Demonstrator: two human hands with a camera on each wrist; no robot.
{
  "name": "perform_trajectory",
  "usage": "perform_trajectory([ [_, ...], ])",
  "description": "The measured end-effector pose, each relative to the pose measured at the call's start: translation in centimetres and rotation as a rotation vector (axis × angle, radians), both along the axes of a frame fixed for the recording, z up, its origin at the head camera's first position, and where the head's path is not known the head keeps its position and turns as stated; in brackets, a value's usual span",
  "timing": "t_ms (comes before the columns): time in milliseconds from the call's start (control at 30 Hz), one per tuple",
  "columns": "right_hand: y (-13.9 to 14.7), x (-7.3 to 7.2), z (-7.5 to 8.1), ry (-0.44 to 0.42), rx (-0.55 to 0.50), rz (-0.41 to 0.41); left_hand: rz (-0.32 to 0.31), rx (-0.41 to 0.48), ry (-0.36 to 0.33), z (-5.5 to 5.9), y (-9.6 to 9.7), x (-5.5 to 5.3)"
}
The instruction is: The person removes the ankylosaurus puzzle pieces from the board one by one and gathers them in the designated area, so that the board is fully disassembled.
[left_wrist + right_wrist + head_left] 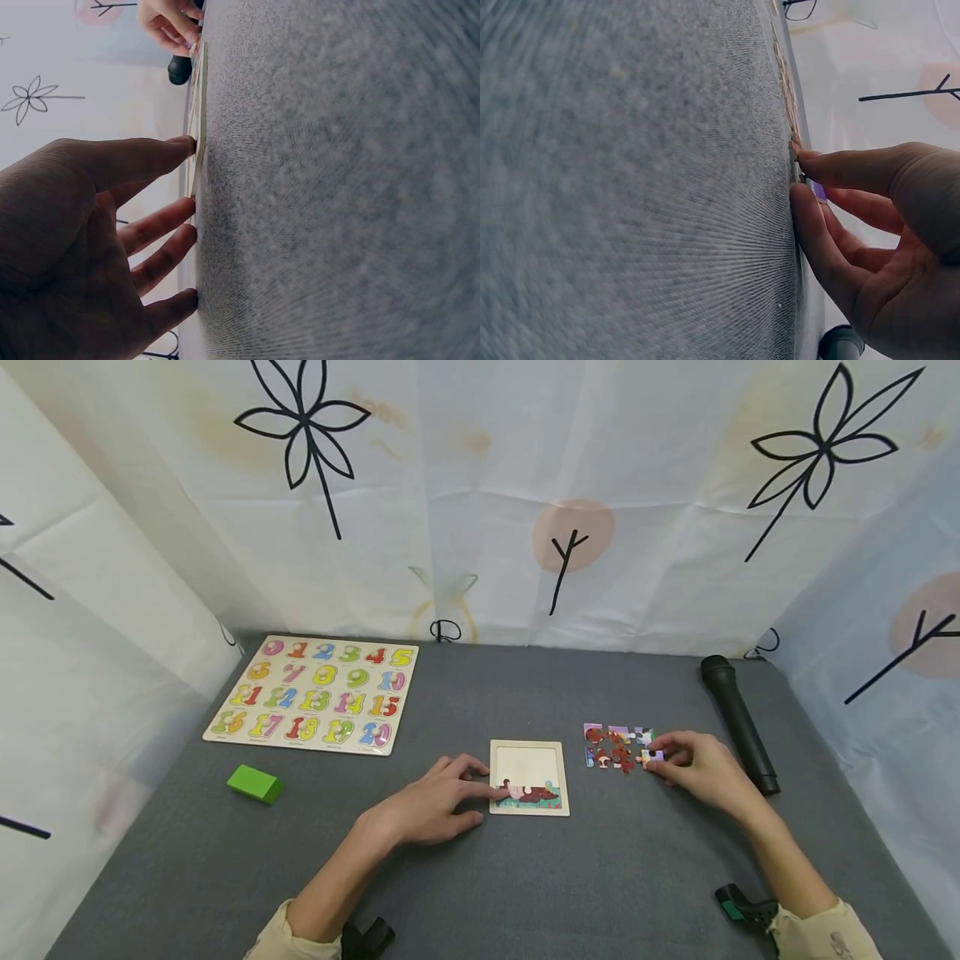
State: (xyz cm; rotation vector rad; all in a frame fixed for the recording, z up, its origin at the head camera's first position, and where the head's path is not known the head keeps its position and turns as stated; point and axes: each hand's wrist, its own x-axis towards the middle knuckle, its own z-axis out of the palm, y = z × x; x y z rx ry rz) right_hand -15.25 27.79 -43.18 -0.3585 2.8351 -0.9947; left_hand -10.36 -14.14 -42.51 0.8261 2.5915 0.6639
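Note:
In the head view, a small square wooden puzzle tray [527,760] lies mid-table, with brown, pink and teal puzzle pieces [532,795] fitted along its lower part. My left hand [431,802] rests at its left side, index fingertip on the fitted pieces. The left wrist view shows the fingers of that hand [97,225] spread along the edge of the tray [201,112]. To the right lie several loose puzzle pieces [618,747], close together. At their right edge my right hand [697,768] pinches a purple and yellow puzzle piece [654,758], partly hidden by the fingertips.
A board of coloured numbers [296,746] lies at the back left, with a green block [255,783] in front of it. A black microphone [738,722] lies right of my right hand. White patterned cloth [480,460] hangs behind the grey table [465,893].

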Motion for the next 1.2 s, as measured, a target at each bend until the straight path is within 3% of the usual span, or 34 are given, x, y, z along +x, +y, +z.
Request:
perform_trajectory([
  [267,-0.1,0.1,-0.1,0.044,0.047,-0.023,0.010,0.012,-0.005,-0.2,0.2,0.0],
  [467,-0.3,0.1,0.0,0.043,0.030,-0.029,-0.003,-0.008,0.033,-0.2,0.3,0.2],
  [600,-0.8,0.3,0.3,0.041,-0.030,-0.005,0.007,-0.013,0.057,-0.1,0.4,0.4],
  [800,-2.5,0.6,0.8,0.013,-0.194,0.103,0.010,-0.034,0.103,0.0,0.8,1.0],
  [967,-4.6,0.7,0.8,-0.047,-0.331,0.172,-0.021,-0.052,0.147,0.3,1.4,1.8],
  [1200,-7.8,0.8,0.4,-0.128,-0.405,0.227,-0.088,-0.151,0.156,0.6,2.9,3.3],
])
